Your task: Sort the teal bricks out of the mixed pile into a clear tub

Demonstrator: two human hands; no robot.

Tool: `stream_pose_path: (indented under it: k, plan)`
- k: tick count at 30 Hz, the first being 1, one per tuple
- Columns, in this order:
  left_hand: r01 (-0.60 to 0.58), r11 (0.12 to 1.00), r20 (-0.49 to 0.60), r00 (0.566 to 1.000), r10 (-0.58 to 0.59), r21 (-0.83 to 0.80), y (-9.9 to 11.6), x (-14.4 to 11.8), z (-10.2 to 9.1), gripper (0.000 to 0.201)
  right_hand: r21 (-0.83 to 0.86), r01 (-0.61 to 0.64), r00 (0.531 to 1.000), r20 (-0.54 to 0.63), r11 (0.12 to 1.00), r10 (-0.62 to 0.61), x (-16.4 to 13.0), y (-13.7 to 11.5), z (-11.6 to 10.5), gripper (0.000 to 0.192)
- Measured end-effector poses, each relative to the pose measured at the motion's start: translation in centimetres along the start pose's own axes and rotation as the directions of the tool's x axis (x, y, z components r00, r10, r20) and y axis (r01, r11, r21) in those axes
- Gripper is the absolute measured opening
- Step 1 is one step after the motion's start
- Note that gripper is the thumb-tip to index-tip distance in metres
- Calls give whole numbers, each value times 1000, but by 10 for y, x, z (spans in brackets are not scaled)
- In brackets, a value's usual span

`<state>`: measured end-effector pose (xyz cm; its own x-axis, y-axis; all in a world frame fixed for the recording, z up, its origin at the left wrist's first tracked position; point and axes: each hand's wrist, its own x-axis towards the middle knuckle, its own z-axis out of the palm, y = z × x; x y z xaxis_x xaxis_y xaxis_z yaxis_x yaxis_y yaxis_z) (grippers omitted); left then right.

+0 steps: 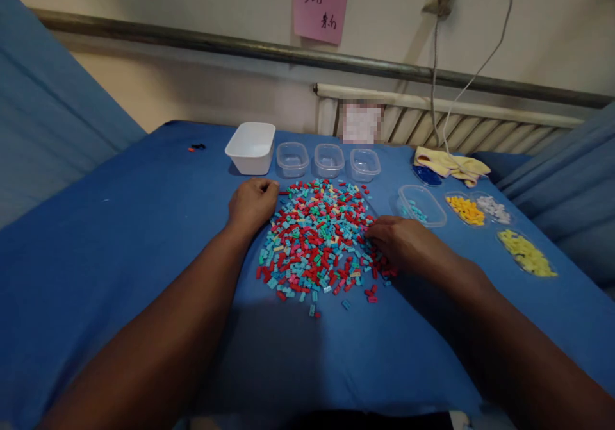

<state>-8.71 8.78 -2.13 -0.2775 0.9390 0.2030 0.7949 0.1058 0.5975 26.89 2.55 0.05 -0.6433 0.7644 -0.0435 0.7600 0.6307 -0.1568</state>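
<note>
Resting at mid-bench, your left hand [252, 202], loosely curled and empty, and your right hand [401, 241], fingers down, flank the heap of small red, teal and pink plastic bricks [314, 238]; yellow and white bricks [465, 210] fill right-edge dishes, most remain unsorted.

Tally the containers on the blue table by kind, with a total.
White tub: 1
Small clear tubs in the back row: 3
Clear tub with a few teal bricks: 1
Clear lids holding sorted bricks, orange, white, yellow: 3
Lid with dark blue pieces, partly under the cloth: 1
Total: 9
</note>
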Motion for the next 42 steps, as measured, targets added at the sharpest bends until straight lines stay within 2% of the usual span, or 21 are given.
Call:
stream_pose_path:
  k: [2, 5, 7, 9, 11, 13, 16, 17, 19, 21, 23, 24, 25, 27, 28, 29, 31, 35, 39, 42]
  plan:
    - [4, 1000, 3, 1000, -4, 4, 0, 0, 0, 41, 16, -16, 1000, -11, 1000, 17, -1, 1, 1, 32]
    - [-1, 1000, 2, 1000, 1, 0, -2, 1, 1, 41, 130, -16, 988, -149, 991, 36, -6, 5, 2, 25]
    - [-5, 1000, -3, 1000, 5, -7, -3, 1, 1, 41, 265, -25, 962, -256, 964, 95, -11, 7, 0, 21]
    - [-11, 1000, -11, 1000, 11, -16, -3, 0, 1, 40, 388, -59, 931, -310, 920, 191, -18, 11, -3, 20]
    - [-8, 1000, -11, 1000, 8, -14, -2, 0, 1, 40, 435, -104, 887, -366, 894, 281, -24, 17, -8, 22]
    - [9, 1000, -5, 1000, -9, -10, -2, 1, 1, 39, 386, -160, 813, -470, 909, 343, -30, 26, -12, 25]
    - [28, 1000, -5, 1000, -28, -7, -2, 2, 1, 40, 227, -290, 687, -627, 930, 367, -38, 48, -15, 29]
    - [26, 1000, -9, 1000, -26, -5, -3, 2, 1, 40, 181, -335, 662, -653, 925, 368, -40, 56, -15, 29]
    - [18, 1000, -11, 1000, -17, 7, -2, 3, 1, 41, 123, -390, 645, -671, 912, 366, -44, 68, -15, 31]
    - [24, 1000, -13, 1000, -24, 18, -2, 4, 0, 41, 100, -377, 653, -677, 921, 341, -46, 73, -16, 32]
    - [36, 999, -2, 999, -36, 25, -1, 4, 0, 43, 98, -288, 682, -678, 953, 276, -48, 69, -17, 29]
    - [38, 999, 3, 999, -38, 26, -1, 4, -1, 43, 108, -216, 722, -651, 970, 233, -49, 64, -18, 27]
    - [36, 999, 3, 999, -36, 26, -1, 4, -1, 44, 127, -136, 785, -592, 983, 185, -49, 58, -18, 25]
    - [20, 1000, -2, 1000, -20, 15, -2, 4, -1, 43, 181, -4, 921, -382, 983, 74, -49, 45, -16, 24]
    - [10, 1000, -8, 1000, -10, 9, -2, 4, -1, 43, 195, 23, 964, -265, 981, 30, -48, 40, -15, 26]
    - [3, 1000, -14, 1000, -3, 5, -3, 4, 0, 42, 185, 23, 986, -168, 982, 9, -47, 36, -12, 28]
    - [-3, 1000, -15, 1000, 3, 0, -4, 4, 0, 42, 118, -18, 998, -65, 993, 26, -44, 32, -7, 30]
    - [11, 1000, -19, 1000, -11, 1, -5, 5, 2, 42, 78, -70, 997, -26, 995, 72, -40, 30, -1, 30]
    - [10, 1000, -15, 1000, -10, -14, -6, 5, 3, 41, 71, -118, 987, -102, 990, 125, -40, 26, -4, 28]
    - [-1, 1000, -13, 1000, 1, 0, -4, 4, 1, 40, 126, -22, 985, -165, 992, 43, -42, 21, -8, 29]
